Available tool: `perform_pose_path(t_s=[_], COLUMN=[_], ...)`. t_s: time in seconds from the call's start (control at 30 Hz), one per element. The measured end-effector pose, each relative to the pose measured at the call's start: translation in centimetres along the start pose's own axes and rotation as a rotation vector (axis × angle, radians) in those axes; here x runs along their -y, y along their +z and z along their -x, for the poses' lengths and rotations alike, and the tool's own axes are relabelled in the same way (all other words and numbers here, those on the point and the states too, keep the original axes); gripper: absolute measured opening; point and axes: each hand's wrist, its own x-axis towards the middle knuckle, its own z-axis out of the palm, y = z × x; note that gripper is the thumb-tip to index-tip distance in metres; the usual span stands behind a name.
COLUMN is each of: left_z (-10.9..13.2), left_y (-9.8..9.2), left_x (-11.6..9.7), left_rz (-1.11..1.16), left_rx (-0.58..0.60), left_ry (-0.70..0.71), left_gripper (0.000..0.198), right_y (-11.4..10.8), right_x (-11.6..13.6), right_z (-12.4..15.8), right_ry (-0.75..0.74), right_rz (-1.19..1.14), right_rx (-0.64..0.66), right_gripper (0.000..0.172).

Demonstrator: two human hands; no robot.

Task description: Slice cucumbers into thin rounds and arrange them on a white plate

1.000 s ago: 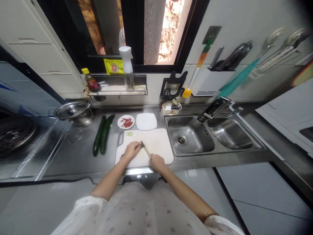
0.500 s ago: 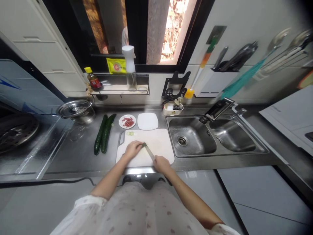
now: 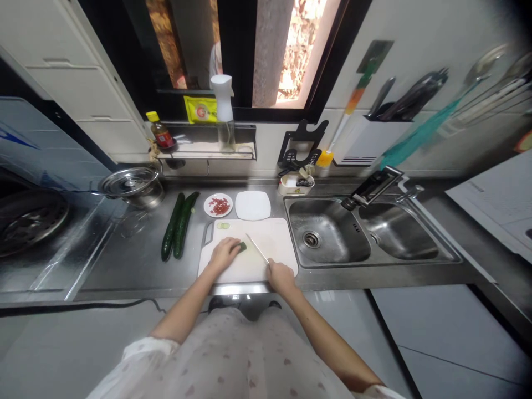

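On the white cutting board (image 3: 274,238), my left hand (image 3: 224,254) is closed on a short dark green piece of cucumber (image 3: 242,246), whose far end shows past my fingertips. My right hand (image 3: 281,277) grips the handle of a knife (image 3: 257,248); its blade points up and left, a small gap to the right of the cucumber piece. A few pale cucumber slices (image 3: 223,225) lie at the board's upper left. Two long whole cucumbers (image 3: 173,226) rest on the counter left of the board.
Behind the board stand a small plate (image 3: 206,206) of red bits and a white square plate (image 3: 252,205). A double sink (image 3: 328,233) with a black faucet (image 3: 361,191) is at the right. A lidded steel pot (image 3: 133,185) sits at the left.
The knife has moved right, away from the cucumber piece, and its blade has turned edge-on. My left hand still holds the cucumber, now slightly further left on the board.
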Motion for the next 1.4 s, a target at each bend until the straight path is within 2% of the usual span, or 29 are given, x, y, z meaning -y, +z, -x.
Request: perform_pose_path(t_s=[0.3,0.47,0.63,0.87,1.03,1.13,1.4], left_z=[-0.6,-1.6,-2.1,-2.0,-2.3,-2.4,-2.4], left_y=[-0.1,-1.1,-2.3,-3.2,-3.4,-3.4,-2.7], left_x=[2.4,1.9,-0.1,-3.7,-5.3,-5.7,-5.5], left_rz=[0.235,0.342,0.288,0.071,0.017,0.021,0.087], left_rx=[-0.270,-0.308,-0.241,0.014,0.150,0.192,0.188], left_ry=[-0.226,-0.254,-0.155,0.077,0.058,0.038,0.046], left_gripper=[0.029,0.032,0.027,0.027,0.028,0.027,0.019], right_y=[-1.1,-1.3,-1.0,-0.4,0.6,1.1,1.4], right_x=[-0.7,-1.2,-1.4,-1.4,-1.7,-1.9,-2.2], right_z=[-0.1,-0.2,-0.2,-0.3,-0.4,-0.5,-0.5], right_ry=[0.011,-0.035,-0.059,-0.130,-0.219,-0.246,-0.250], right_rz=[0.036,0.067,0.072,0.069,0.123,0.142,0.135], right_rx=[-0.035,-0.154,-0.216,-0.259,-0.422,-0.501,-0.496], right_gripper=[0.032,0.035,0.045,0.043,0.038,0.035,0.036])
